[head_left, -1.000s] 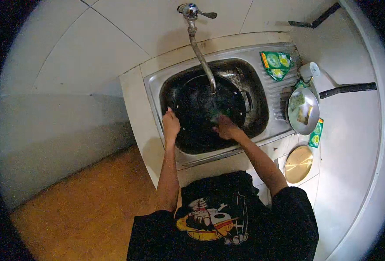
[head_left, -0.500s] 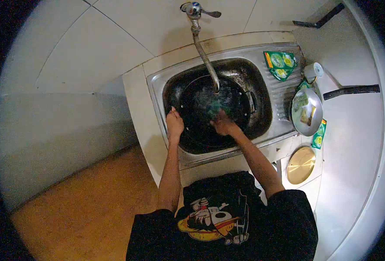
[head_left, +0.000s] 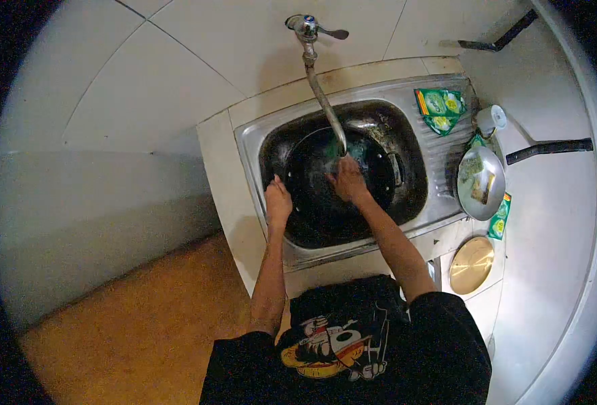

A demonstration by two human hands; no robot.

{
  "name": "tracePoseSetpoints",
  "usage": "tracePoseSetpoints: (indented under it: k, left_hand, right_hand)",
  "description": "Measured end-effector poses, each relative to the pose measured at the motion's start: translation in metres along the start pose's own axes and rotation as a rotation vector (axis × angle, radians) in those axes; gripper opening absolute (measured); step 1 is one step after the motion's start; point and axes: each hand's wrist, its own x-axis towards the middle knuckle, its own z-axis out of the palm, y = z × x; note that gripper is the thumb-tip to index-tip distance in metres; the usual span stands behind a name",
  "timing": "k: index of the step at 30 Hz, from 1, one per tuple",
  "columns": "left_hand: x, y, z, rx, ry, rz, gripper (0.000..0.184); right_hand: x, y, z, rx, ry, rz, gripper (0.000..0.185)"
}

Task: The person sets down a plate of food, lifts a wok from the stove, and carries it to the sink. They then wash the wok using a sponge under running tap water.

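A large black pan (head_left: 319,202) with side handles lies in the sink, under the spout of the tap (head_left: 329,111). My left hand (head_left: 278,200) is closed around the pan's left side, where its handle is hidden by my fingers. Inside the pan, my right hand (head_left: 350,181) presses a green scouring pad (head_left: 356,151) against the dark surface, close below the spout. Most of the pad is covered by my fingers. The pan's other handle (head_left: 398,169) shows bare on the right.
The steel sink (head_left: 244,145) has a ribbed drainboard on its right with a green packet (head_left: 440,108). Beyond it are a white cup (head_left: 491,118), a metal bowl (head_left: 470,196) holding scrubbing pads, another green packet (head_left: 499,216) and a round golden lid (head_left: 472,265).
My right hand has slid the green pad up and slightly right across the pan, toward the spout. My left hand keeps its hold. The whole view has shifted a little.
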Motion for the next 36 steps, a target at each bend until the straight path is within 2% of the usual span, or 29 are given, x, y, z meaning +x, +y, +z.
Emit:
tracePoseSetpoints:
  k: [1, 3, 4, 5, 6, 7, 8, 9, 10, 11, 12, 13, 14, 15, 17, 19, 20, 22, 24, 25, 27, 28, 30, 31, 32, 33, 34, 36]
  left_hand:
    - [0.001, -0.001, 0.002, -0.007, 0.015, -0.016, 0.043]
    - [0.0, -0.003, 0.002, -0.001, 0.016, 0.026, 0.042]
    - [-0.001, -0.003, 0.001, 0.009, 0.021, 0.069, 0.042]
    - [-0.004, -0.009, 0.0, 0.01, 0.015, 0.07, 0.042]
    - [-0.001, -0.016, 0.0, 0.056, 0.015, 0.214, 0.04]
    - [0.004, -0.015, -0.004, 0.104, 0.022, 0.359, 0.039]
    - [0.006, -0.014, -0.006, 0.107, 0.026, 0.365, 0.039]
    - [0.007, -0.008, -0.014, -0.118, -0.091, 0.177, 0.037]
    - [0.008, -0.005, -0.019, -0.341, -0.206, -0.015, 0.037]
    - [0.01, -0.006, -0.018, -0.335, -0.201, -0.016, 0.037]
    - [0.012, -0.007, -0.016, -0.538, -0.184, -0.061, 0.036]
    - [0.014, -0.009, -0.014, -0.743, -0.165, -0.106, 0.035]
    - [0.013, -0.012, -0.013, -0.742, -0.163, -0.11, 0.035]
    - [0.012, -0.008, -0.018, -0.645, -0.167, -0.118, 0.031]
    - [0.008, 0.0, -0.028, -0.547, -0.172, -0.129, 0.027]
    - [0.002, 0.004, -0.039, -0.132, -0.013, 0.221, 0.021]
    - [0.001, 0.006, -0.042, -0.134, -0.013, 0.22, 0.021]
    - [-0.002, 0.007, -0.046, 0.059, 0.046, 0.228, 0.023]
    - [-0.006, 0.008, -0.041, 0.102, 0.101, 0.208, 0.024]
    - [-0.008, 0.008, -0.037, 0.145, 0.153, 0.189, 0.024]
    - [-0.008, 0.005, -0.026, 0.14, 0.183, 0.194, 0.023]
    - [-0.006, 0.001, -0.02, 0.136, 0.21, 0.195, 0.022]
    - [-0.004, -0.02, -0.005, 0.179, 0.263, 0.245, 0.021]
    - [-0.004, -0.019, -0.005, 0.219, 0.309, 0.295, 0.02]
    - [-0.004, -0.018, -0.006, 0.225, 0.312, 0.296, 0.02]
    - [-0.006, -0.006, -0.015, 0.24, 0.217, 0.222, 0.02]
    - [-0.009, 0.0, -0.02, 0.256, 0.121, 0.143, 0.02]
    - [-0.009, -0.001, -0.022, 0.265, 0.136, 0.137, 0.02]
  right_hand:
    - [-0.008, 0.004, 0.011, -0.003, 0.001, 0.004, 0.065]
    - [-0.031, 0.006, 0.037, 0.081, -0.237, 0.075, 0.063]
    - [-0.037, -0.003, 0.023, 0.079, -0.237, 0.077, 0.063]
    - [-0.047, -0.025, -0.008, 0.26, -0.419, 0.002, 0.061]
    - [-0.048, -0.04, -0.026, 0.44, -0.587, -0.081, 0.059]
    - [-0.041, -0.042, -0.016, 0.44, -0.575, -0.085, 0.059]
    - [-0.036, -0.043, 0.004, 0.463, -0.461, -0.146, 0.057]
    - [-0.032, -0.047, 0.011, 0.485, -0.349, -0.208, 0.054]
    - [-0.026, -0.047, 0.016, 0.486, -0.345, -0.213, 0.054]
    - [-0.019, -0.047, 0.021, 0.314, -0.155, -0.343, 0.052]
    - [-0.015, -0.048, 0.019, 0.136, 0.036, -0.464, 0.051]
    - [-0.013, -0.048, 0.017, 0.136, 0.035, -0.468, 0.051]
    - [-0.013, -0.046, 0.016, 0.107, 0.012, -0.334, 0.05]
    - [-0.012, -0.041, 0.017, 0.074, -0.011, -0.2, 0.049]
    - [-0.016, -0.027, 0.03, 0.022, 0.025, -0.263, 0.051]
    - [-0.019, -0.015, 0.054, -0.028, 0.063, -0.327, 0.053]
    - [-0.021, -0.009, 0.066, -0.01, 0.055, -0.326, 0.058]
    - [-0.025, -0.012, 0.058, 0.008, 0.045, -0.323, 0.064]
    - [-0.021, -0.02, 0.052, 0.195, -0.266, -0.185, 0.077]
    - [-0.02, -0.024, 0.055, 0.198, -0.266, -0.185, 0.077]
    - [-0.015, -0.032, 0.056, 0.546, -0.275, -0.424, 0.085]
    - [-0.011, -0.042, 0.049, 0.547, -0.273, -0.429, 0.085]
    - [-0.001, -0.058, 0.037, 0.542, -0.001, -0.55, 0.086]
    - [0.009, -0.055, 0.04, 0.545, 0.0, -0.553, 0.086]
    - [0.022, -0.049, 0.039, 0.363, 0.167, -0.539, 0.085]
    - [0.032, -0.042, 0.04, 0.176, 0.327, -0.516, 0.085]
    - [0.039, -0.032, 0.036, 0.18, 0.323, -0.519, 0.085]
    - [0.041, -0.006, 0.031, 0.144, 0.058, -0.225, 0.084]
